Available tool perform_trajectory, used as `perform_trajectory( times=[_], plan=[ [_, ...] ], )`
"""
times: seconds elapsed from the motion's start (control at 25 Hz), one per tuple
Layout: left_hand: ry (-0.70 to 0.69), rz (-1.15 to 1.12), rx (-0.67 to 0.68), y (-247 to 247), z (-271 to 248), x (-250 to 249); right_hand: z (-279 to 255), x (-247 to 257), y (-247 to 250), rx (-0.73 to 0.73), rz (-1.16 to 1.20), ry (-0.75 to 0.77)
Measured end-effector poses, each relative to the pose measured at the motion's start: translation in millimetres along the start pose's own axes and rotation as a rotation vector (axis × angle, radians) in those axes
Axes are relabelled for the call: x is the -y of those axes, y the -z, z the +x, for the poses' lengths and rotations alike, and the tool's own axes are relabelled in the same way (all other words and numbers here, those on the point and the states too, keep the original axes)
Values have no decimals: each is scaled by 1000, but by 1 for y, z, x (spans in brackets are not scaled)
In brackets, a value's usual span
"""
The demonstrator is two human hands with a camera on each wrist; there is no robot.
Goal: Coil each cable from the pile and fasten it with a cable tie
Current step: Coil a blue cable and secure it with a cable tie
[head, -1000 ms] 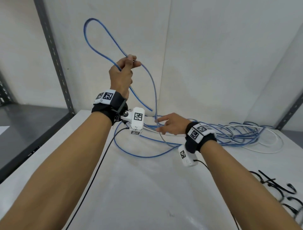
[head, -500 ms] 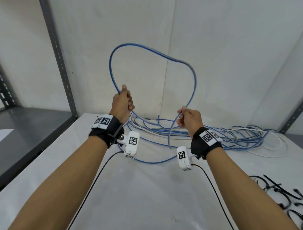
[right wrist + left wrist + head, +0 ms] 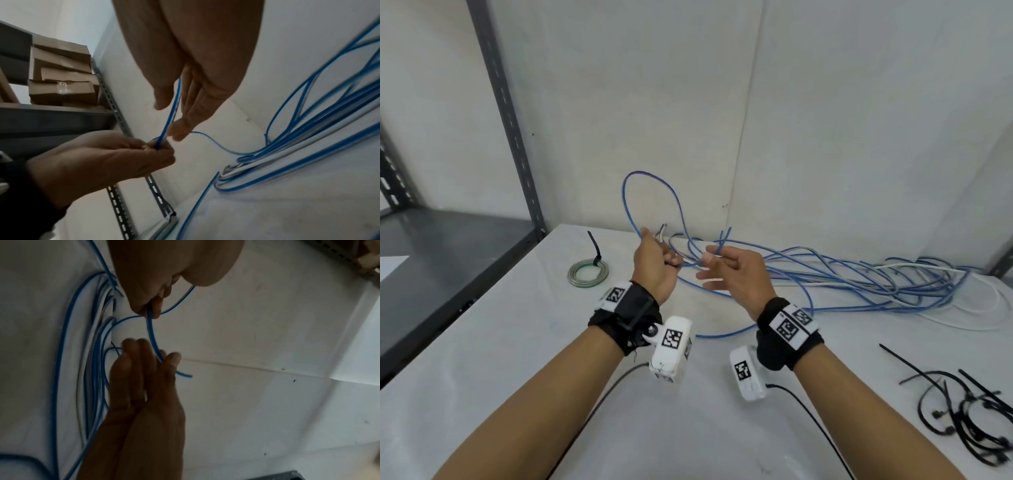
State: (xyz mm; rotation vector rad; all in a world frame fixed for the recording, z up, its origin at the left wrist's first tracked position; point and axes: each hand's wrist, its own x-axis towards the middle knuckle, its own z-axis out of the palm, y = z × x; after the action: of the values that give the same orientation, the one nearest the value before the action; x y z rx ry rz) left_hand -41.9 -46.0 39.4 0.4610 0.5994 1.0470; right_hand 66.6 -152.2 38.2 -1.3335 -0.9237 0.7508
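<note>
A blue cable (image 3: 681, 209) is gripped in the closed left hand (image 3: 654, 265), where a single upright loop has been gathered above the white table (image 3: 524, 342); the right hand (image 3: 736, 270) is held just beside it with fingers (image 3: 179, 129) nearly straight, the cable's free run passing between thumb and fingers without being clamped, as is shown in the right wrist view. The cable's short free end (image 3: 185, 375) is seen sticking out past the right hand in the left wrist view. The rest of the length trails back into the pile of blue and white cables (image 3: 876, 277) spread along the wall to the right. A grey coil (image 3: 588, 273), already bound with a black tie, is seen lying on the table to the left, and loose black cable ties (image 3: 969, 421) are scattered at the right edge. The step in hand is judged to be the laying of the next turn onto the loop. It would be done best if each new turn were matched in size to the first and fed flat into the left fist, a slight twist being given so that kinks are avoided. Slack should be drawn from the pile gently, since neighbouring strands could be dragged along and tangled. The bundle should be kept pinched at one point until a tie is fetched.
</note>
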Motion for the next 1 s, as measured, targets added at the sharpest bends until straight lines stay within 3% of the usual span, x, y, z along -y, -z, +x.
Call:
perform_trajectory(
  times=[0.16,0.28,0.4,0.56,0.6,0.68,0.76,0.88,1.0],
  plan=[
    [-26,132,95,7,1,8,16,-12,-9,-247,126,105],
    [-66,23,68,21,16,-8,26,-24,2,-357,74,178],
    [-120,203,71,26,24,-19,29,-31,11,-286,-98,262],
    [-346,867,283,27,21,-18,24,-30,11,-82,-422,367],
    [-336,944,396,29,21,-18,21,-28,11,-46,-501,396],
    [-184,1052,650,32,17,-21,18,-25,12,7,-609,435],
    [-51,1125,809,32,11,-23,14,-19,13,12,-616,432],
    [37,1166,897,26,2,-26,6,-5,14,-38,-537,417],
    [73,1256,930,22,-4,-25,-2,6,11,52,-565,470]
  ],
)
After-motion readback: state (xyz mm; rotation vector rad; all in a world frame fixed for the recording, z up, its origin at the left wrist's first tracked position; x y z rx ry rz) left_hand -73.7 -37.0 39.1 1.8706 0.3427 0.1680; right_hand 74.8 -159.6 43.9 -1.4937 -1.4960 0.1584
